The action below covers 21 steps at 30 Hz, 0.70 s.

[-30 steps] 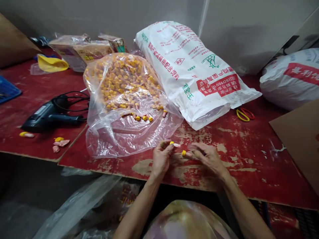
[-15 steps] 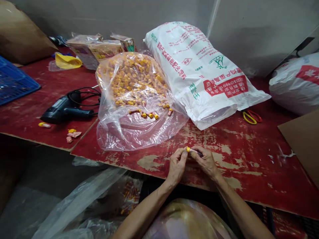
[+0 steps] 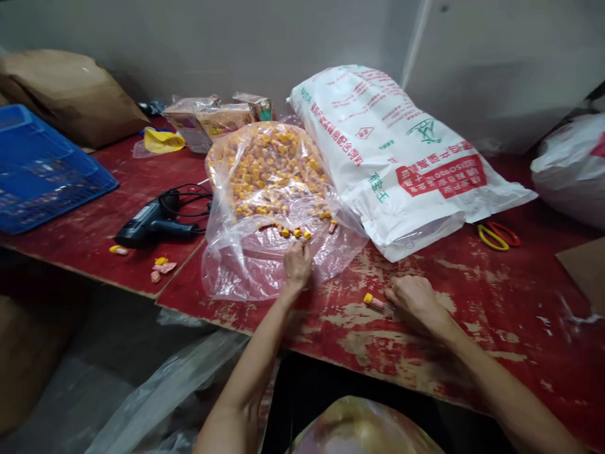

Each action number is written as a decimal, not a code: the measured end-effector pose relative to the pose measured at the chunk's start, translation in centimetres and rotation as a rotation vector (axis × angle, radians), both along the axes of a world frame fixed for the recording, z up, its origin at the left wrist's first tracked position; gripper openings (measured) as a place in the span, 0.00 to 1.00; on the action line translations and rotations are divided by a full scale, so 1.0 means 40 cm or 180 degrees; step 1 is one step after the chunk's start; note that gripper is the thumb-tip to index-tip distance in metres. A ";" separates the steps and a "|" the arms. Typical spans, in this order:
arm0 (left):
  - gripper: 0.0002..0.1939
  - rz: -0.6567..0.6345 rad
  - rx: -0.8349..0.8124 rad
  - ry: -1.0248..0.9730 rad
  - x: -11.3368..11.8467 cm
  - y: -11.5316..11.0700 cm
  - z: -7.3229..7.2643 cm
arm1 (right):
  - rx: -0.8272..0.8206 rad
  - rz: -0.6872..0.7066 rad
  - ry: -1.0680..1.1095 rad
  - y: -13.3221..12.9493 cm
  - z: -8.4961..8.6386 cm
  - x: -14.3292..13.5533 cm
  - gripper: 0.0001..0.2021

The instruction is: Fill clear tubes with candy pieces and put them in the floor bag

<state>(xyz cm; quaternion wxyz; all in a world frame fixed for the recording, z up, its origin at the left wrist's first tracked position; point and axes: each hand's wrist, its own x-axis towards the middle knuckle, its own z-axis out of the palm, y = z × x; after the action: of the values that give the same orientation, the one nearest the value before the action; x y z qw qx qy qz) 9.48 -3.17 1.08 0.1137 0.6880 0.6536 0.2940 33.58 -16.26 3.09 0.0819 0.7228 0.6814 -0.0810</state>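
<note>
My left hand reaches over the mouth of a clear plastic bag. Its fingers are pinched over the lower end of a small yellow-capped tube, one of a short row lying there. Many more such tubes fill the back of the bag. On the worn red table, another yellow-capped tube with a pink patterned body lies loose, just left of my right hand. That hand rests on the table with its fingers curled in, and whatever might be inside them is hidden.
A dark heat gun with a coiled cord lies left of the bag, near a few loose tubes. Behind stand wrapped boxes and a blue crate. A large white sack lies at the back, with yellow-and-red-handled scissors beside it.
My hands have parted from the tube they held together. It lies on the table. My left hand has moved left and forward to the bag, my right hand slightly right. The view has shifted.
</note>
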 end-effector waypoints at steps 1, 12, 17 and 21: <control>0.12 0.0046 -0.0006 0.0031 0.006 0.034 -0.001 | 0.0092 -0.0017 0.0070 -0.010 -0.012 0.002 0.13; 0.15 -0.0051 0.0149 0.0949 0.011 0.147 -0.034 | 0.1959 -0.0442 0.0645 0.010 -0.084 0.071 0.14; 0.15 0.0119 0.0288 -0.1272 -0.033 0.019 -0.042 | 0.1862 -0.1306 0.0472 0.138 -0.043 0.177 0.17; 0.17 0.0056 -0.0230 -0.2639 -0.025 -0.113 -0.046 | 0.1529 -0.0384 -0.0106 0.194 -0.039 0.179 0.16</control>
<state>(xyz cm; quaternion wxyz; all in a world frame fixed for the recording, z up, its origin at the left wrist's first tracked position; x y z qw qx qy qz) 8.50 -7.67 -0.78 0.3888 0.5013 0.5683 0.5240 40.72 -8.50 1.52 -0.0860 0.7621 0.6353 0.0905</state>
